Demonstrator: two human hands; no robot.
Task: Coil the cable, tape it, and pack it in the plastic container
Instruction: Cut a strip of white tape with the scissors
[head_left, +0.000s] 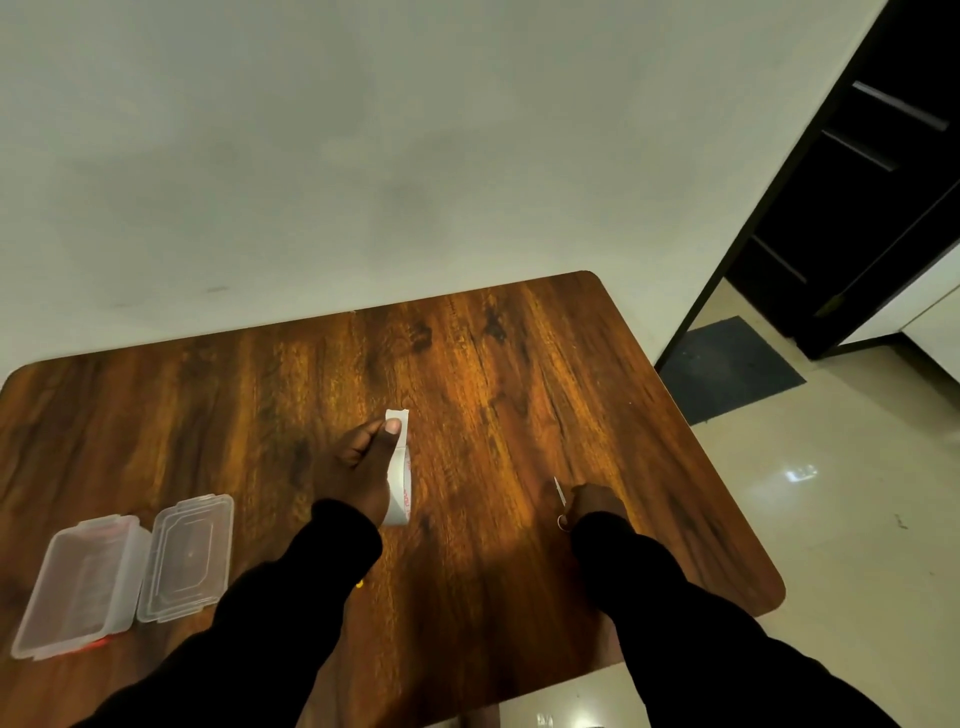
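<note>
My left hand (363, 457) is over the middle of the wooden table (519, 374), gripping a white roll of tape (402, 493) with red print; a loose end of tape sticks up past my thumb. My right hand (592, 504) rests further right on the table, closed around small scissors (560, 493) whose thin blade points up and away from me. The clear plastic container (78, 587) lies open at the left, with its lid (187, 558) beside it. No cable is visible in this view.
The table stands against a pale wall. Its right edge drops to a shiny tiled floor with a dark mat (727, 364) and a dark doorway (857, 182) beyond.
</note>
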